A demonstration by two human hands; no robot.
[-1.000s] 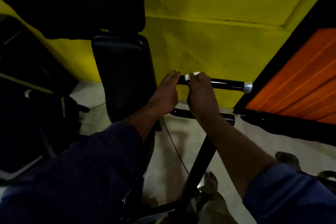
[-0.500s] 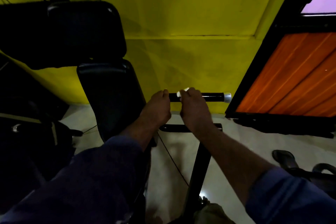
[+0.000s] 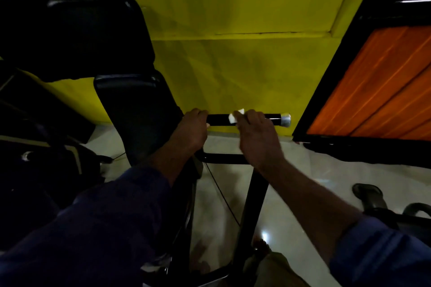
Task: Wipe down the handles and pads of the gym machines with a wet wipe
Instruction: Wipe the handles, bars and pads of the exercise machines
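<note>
Dim light, much of the left side lost in shadow. Black handle (image 3: 219, 119) ran left-right at mid-frame, in front of yellow wall (image 3: 233, 65), chrome end cap (image 3: 285, 119) at its right tip. L hand (image 3: 192, 130) was curled round the handle's left end, fingers wrapped over the top; thumb hidden. R hand (image 3: 255, 133) gripped the handle further right, fingers closed over it w/ white wet wipe (image 3: 234, 117) bunched under the fingertips, only a small wad showing at the hand's left edge, rest covered. R hand slightly blurred. Handle's left end hidden behind L hand and black seat pad (image 3: 135, 112); a 2nd, bigger pad (image 3: 93, 30) sat farther and higher, edges barely readable. Lower crossbar (image 3: 224, 158) partly blocked by both wrists; upright post (image 3: 254, 205) ran down to near edge, its base hard to make out. Orange panel (image 3: 373, 91) at right, cut off by frame. Dark sandal (image 3: 367, 194) on pale floor (image 3: 303, 170), near right.
</note>
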